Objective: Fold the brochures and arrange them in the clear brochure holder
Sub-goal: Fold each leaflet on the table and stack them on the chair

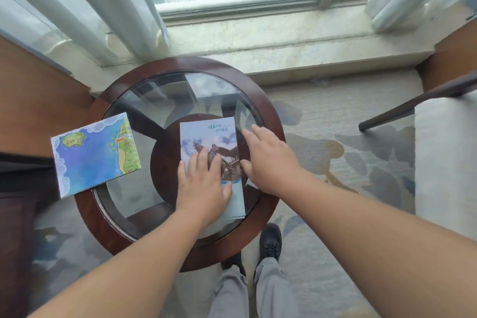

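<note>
A folded pale-blue brochure (209, 138) with a statue picture lies on the round glass table (144, 111). My left hand (202, 183) presses flat on its lower half with straight fingers. My right hand (268, 160) rests at the brochure's right edge, fingers spread over the glass, thumb touching the edge. A second folded brochure (94, 153), printed with a blue map, lies on the table's left rim and overhangs it. No clear brochure holder shows in this view.
The table has a dark wooden rim (273, 121) and stands before a stone window sill (284, 41) with curtains (85, 8). A chair (444, 142) stands to the right, wooden furniture (33, 100) to the left. My feet (269, 242) are on patterned carpet.
</note>
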`<control>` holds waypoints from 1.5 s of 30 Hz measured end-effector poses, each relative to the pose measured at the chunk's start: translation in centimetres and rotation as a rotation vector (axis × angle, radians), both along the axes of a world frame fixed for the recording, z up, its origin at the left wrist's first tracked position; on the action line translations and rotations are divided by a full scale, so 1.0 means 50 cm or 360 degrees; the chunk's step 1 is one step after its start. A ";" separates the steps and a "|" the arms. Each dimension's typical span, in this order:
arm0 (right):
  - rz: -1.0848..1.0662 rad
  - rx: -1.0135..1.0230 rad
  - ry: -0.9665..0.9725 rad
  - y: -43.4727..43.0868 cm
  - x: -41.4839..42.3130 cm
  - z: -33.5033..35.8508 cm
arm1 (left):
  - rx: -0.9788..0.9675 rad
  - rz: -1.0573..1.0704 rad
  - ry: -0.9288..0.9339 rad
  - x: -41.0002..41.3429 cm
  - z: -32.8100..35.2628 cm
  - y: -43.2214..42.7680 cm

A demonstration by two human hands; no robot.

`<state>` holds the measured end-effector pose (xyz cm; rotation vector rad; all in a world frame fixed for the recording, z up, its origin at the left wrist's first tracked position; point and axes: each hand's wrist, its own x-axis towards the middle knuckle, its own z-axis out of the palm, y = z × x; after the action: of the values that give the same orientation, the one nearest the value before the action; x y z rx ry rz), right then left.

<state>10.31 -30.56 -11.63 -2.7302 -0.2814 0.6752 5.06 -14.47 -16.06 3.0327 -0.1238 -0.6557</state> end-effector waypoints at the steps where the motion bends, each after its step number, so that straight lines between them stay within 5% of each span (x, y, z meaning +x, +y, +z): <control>1: -0.0074 0.0047 -0.0004 -0.017 -0.009 0.020 | -0.0030 -0.0018 -0.0020 0.010 0.022 -0.008; 11: -0.0939 0.0057 -0.0144 -0.317 -0.140 0.259 | -0.0463 -0.0614 -0.0227 0.088 0.280 -0.331; 22: -0.1403 0.0000 -0.0237 -0.684 -0.378 0.374 | -0.0670 -0.0953 -0.0180 -0.081 0.404 -0.757; 45: -0.2147 -0.0100 -0.0228 -1.194 -0.595 0.371 | -0.0731 -0.1617 0.0066 -0.210 0.405 -1.376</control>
<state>-19.46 -90.28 6.95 -2.2605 1.4134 0.0695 -5.46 -83.28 4.21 2.3315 -1.6013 -0.5772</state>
